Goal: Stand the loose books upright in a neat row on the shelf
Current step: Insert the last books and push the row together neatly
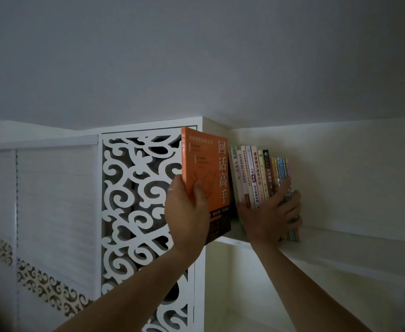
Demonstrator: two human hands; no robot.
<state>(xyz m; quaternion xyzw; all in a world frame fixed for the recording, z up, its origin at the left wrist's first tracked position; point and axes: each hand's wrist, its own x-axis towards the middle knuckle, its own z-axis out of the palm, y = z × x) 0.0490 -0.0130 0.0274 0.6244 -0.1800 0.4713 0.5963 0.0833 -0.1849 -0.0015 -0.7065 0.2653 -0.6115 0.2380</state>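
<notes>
My left hand [187,212] has its grip clamped on the orange book [205,178], thumb on the cover, holding it upright at the shelf's [340,250] left end, beside the row of books [260,176]. My right hand [272,214] lies flat, fingers apart, pressing the leaning spines. A carved white panel [136,212] stands left.

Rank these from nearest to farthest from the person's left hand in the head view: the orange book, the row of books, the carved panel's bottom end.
1. Orange book: gripped in the left hand, at the shelf's left end.
2. Row of books: just right of the orange book, under the right hand.
3. Carved panel's bottom end: far below the hand.
</notes>
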